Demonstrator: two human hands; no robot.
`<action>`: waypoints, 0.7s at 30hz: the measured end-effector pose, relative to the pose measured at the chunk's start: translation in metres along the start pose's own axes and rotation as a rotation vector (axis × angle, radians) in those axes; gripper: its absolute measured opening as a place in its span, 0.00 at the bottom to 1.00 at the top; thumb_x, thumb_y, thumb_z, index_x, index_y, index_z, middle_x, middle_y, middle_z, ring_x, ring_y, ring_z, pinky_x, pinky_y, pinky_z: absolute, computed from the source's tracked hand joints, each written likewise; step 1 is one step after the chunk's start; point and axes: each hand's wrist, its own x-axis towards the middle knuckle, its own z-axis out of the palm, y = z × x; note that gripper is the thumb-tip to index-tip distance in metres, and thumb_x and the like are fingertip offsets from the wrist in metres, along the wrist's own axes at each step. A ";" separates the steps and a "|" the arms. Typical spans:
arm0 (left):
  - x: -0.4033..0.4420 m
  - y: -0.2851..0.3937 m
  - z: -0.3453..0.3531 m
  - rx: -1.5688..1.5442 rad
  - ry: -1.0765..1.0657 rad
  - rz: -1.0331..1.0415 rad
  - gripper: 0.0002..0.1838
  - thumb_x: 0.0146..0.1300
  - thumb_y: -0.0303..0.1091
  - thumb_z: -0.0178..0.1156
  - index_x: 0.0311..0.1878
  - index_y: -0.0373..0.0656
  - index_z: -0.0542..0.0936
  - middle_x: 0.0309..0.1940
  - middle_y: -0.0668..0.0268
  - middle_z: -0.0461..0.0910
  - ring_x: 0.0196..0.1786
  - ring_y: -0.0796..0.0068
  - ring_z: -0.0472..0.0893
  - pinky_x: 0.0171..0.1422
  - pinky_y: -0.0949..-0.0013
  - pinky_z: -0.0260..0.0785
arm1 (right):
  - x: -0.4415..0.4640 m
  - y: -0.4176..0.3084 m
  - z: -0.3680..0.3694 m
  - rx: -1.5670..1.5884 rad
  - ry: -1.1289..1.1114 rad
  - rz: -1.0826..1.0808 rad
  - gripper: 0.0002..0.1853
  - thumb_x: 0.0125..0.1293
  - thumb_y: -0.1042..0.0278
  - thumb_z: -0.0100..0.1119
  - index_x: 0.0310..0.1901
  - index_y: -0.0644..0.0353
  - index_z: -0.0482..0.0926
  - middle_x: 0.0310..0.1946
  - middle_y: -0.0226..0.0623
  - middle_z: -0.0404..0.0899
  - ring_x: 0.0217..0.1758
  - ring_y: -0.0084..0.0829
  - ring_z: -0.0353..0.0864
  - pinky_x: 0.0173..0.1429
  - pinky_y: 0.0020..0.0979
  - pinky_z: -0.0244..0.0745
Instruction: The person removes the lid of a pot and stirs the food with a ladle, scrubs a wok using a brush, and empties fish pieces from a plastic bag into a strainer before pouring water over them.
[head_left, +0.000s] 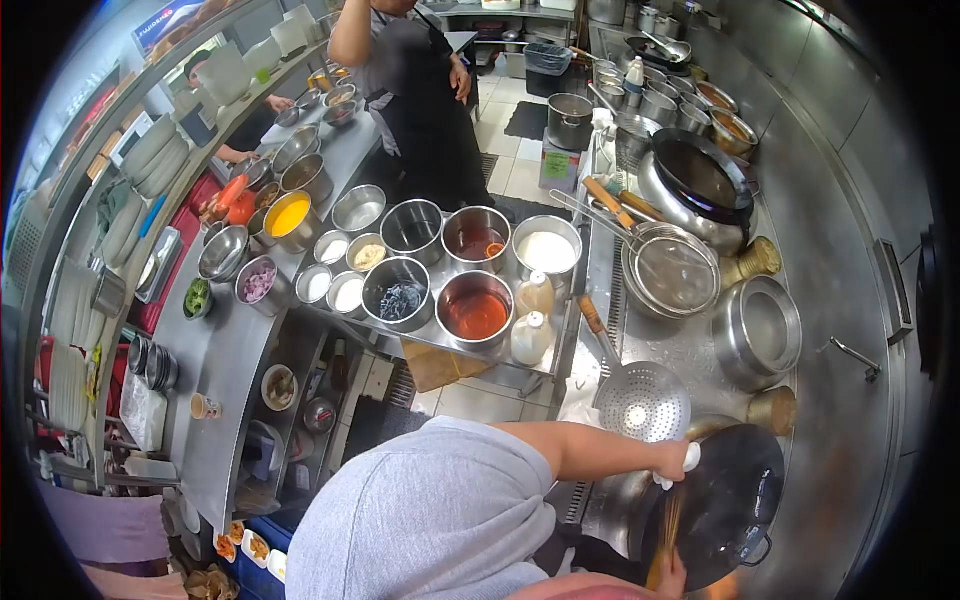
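This was a commercial kitchen, apparently a restaurant's. A large dark wok (pixel 745 480), with a bamboo brush (pixel 671 522) in it, sat on a steel range backed by a metal wall (pixel 835 180). Pots of red sauce (pixel 475 310), yellow liquid (pixel 289 214) and chopped purple onion (pixel 258 284) stood ready in quantity on steel counters (pixel 225 350). Stacked white plates (pixel 155 160), a big perforated ladle (pixel 645 402), floor tiles (pixel 480 402) and another person in a black apron (pixel 430 150) all pointed to professional cooking.
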 end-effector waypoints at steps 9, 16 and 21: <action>0.017 -0.005 0.009 -0.003 -0.072 0.008 0.34 0.43 0.38 0.66 0.54 0.27 0.72 0.46 0.42 0.81 0.51 0.49 0.82 0.55 0.56 0.75 | 0.111 0.098 -0.082 -0.456 0.697 0.206 0.26 0.71 0.52 0.53 0.66 0.56 0.70 0.47 0.51 0.82 0.46 0.51 0.82 0.49 0.44 0.75; 0.004 -0.006 0.007 0.047 0.024 0.016 0.36 0.44 0.40 0.66 0.56 0.30 0.71 0.46 0.41 0.81 0.51 0.49 0.82 0.55 0.56 0.75 | 0.121 0.054 0.007 -0.354 0.768 0.304 0.29 0.72 0.46 0.48 0.71 0.41 0.62 0.55 0.54 0.77 0.53 0.59 0.78 0.53 0.49 0.73; -0.005 -0.005 -0.011 -0.011 -0.081 0.093 0.43 0.48 0.48 0.65 0.61 0.26 0.63 0.48 0.39 0.79 0.53 0.45 0.80 0.58 0.54 0.72 | 0.173 0.105 -0.007 0.206 0.988 0.432 0.32 0.74 0.44 0.45 0.67 0.64 0.67 0.53 0.49 0.80 0.49 0.48 0.81 0.54 0.41 0.74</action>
